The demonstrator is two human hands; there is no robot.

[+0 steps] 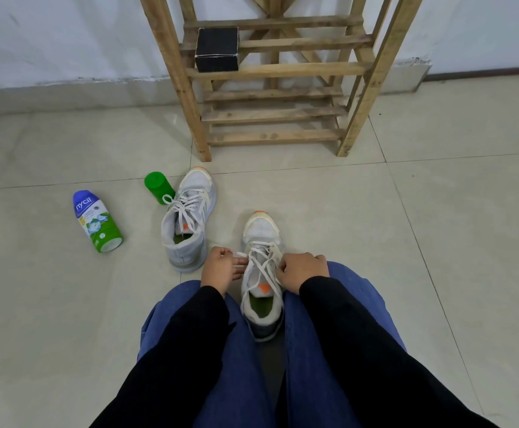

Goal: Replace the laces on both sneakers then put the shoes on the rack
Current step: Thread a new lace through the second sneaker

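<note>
A white sneaker [261, 230] with an orange toe tip and green insole stands on the floor between my knees, toe pointing away from me. My left hand [221, 268] pinches a white lace end at the shoe's left side. My right hand [301, 270] grips the lace at the right eyelets. The white lace [262, 267] crosses loosely over the tongue. A second matching sneaker [188, 217] stands to the left, laced, with a loop of lace hanging over its left side.
A wooden slatted rack [273, 72] stands against the white wall ahead, with a black box [217, 49] on a middle shelf. A green cap [158, 186] and a blue-and-green bottle [97, 222] lie on the tiled floor to the left.
</note>
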